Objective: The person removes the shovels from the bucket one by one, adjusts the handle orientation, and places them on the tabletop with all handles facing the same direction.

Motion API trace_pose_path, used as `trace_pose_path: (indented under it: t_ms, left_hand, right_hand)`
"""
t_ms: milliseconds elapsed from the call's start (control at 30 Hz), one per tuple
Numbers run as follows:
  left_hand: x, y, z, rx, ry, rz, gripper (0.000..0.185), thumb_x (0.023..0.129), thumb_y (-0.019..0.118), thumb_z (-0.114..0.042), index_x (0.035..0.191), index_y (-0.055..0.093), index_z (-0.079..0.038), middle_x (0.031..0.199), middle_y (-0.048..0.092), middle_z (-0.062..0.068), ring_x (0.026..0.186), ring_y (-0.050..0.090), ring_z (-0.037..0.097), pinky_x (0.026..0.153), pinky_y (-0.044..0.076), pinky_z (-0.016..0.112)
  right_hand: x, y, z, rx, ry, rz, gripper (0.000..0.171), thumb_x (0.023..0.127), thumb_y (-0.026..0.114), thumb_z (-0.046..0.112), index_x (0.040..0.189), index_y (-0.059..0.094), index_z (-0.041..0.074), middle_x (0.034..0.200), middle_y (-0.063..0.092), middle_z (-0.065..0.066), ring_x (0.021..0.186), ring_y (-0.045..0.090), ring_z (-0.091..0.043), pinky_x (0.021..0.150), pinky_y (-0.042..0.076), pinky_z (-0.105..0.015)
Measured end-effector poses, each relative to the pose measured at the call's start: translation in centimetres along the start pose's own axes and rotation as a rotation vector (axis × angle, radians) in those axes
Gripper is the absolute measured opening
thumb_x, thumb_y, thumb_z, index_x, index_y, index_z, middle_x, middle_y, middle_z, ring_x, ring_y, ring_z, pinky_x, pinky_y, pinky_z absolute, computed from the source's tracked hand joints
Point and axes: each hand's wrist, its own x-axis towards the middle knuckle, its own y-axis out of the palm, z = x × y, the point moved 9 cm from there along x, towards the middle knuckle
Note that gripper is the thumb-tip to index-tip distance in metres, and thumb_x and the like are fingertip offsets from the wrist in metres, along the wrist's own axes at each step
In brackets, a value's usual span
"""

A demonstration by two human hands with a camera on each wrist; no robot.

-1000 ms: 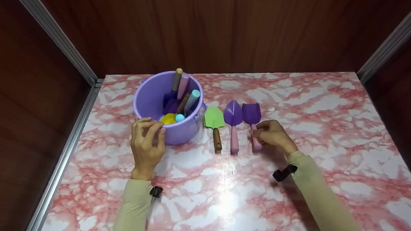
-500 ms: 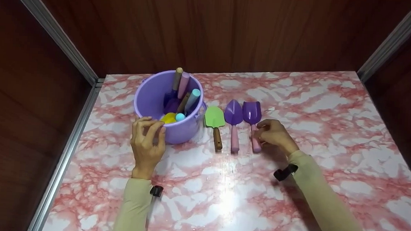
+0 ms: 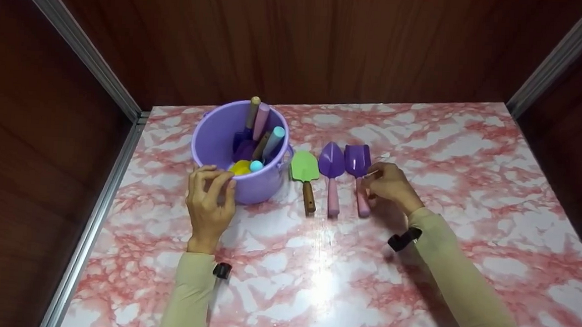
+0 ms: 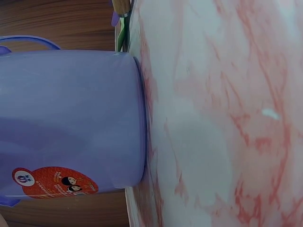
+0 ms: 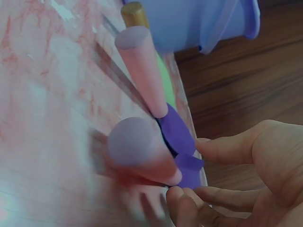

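Head: right hand (image 3: 390,186) beside scoop (image 3: 358,173) (apart)

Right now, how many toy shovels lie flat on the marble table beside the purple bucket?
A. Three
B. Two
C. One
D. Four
A: a green shovel, a pointed purple shovel and a square purple scoop lie in a row to the right of the purple bucket, the right hand at the scoop.

Marbled table (image 3: 473,159) bears bucket (image 3: 216,138), three trowels (image 3: 331,173).
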Motion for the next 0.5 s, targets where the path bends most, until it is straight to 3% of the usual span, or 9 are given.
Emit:
trace_pose_path:
  t_ms: [267, 500]
  left_hand:
    - [-0.3, 0.0, 0.0, -0.016, -0.004, -0.005, 0.025, 0.106, 0.068, -0.029, 0.104, 0.08, -0.007, 0.101, 0.067, 0.017, 0.113, 0.065, 0.039, 0.119, 0.045, 0.059]
    - [-0.1, 0.1, 0.0, -0.019, 0.002, -0.011, 0.025, 0.106, 0.068, -0.029, 0.105, 0.08, -0.007, 0.102, 0.067, 0.017, 0.112, 0.065, 0.039, 0.117, 0.047, 0.056]
  right_hand:
    - [0.6, -0.5, 3.9, -0.163, -0.125, -0.057, 0.046, 0.094, 0.077, 0.023, 0.129, 0.068, -0.005, 0.108, 0.066, -0.015, 0.094, 0.059, -0.023, 0.077, 0.051, -0.03]
    - [0.8, -0.6, 8.8, -0.192, -0.255, -0.114, 0.041, 0.095, 0.077, 0.021, 0.128, 0.071, -0.003, 0.108, 0.072, -0.017, 0.101, 0.065, -0.029, 0.08, 0.054, -0.033]
